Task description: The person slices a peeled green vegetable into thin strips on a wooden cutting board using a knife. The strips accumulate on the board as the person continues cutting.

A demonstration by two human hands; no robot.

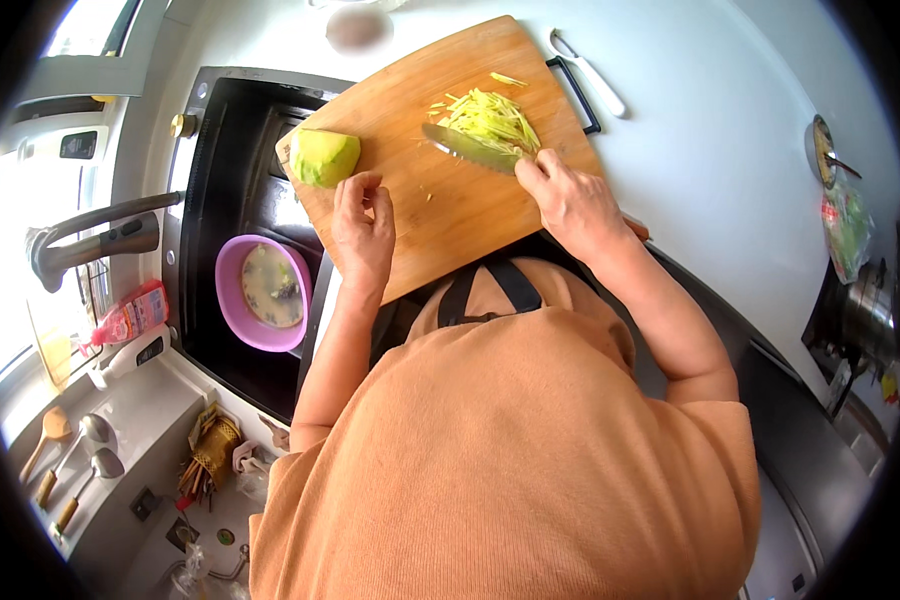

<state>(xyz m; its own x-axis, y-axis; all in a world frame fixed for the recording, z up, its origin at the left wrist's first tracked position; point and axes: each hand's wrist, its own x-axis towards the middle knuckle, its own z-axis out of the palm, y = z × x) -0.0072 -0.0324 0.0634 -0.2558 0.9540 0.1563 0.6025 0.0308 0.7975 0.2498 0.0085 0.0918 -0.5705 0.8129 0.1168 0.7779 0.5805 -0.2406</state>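
Observation:
My right hand grips a kitchen knife, its blade flat and low over the wooden cutting board. Right beside the blade lies a heap of thin yellow-green vegetable shreds. On the board's left corner sits a cut, peeled green vegetable chunk; its exact kind is unclear. Just below that chunk, my left hand hovers by the board's left edge, fingers loosely curled in, apart from the chunk and with nothing visible in them.
The board overlaps a black sink holding a purple basin of cloudy water with bits in it. A tap reaches over from the left. A white-handled peeler lies beyond the board's right corner. Ladles rest at lower left.

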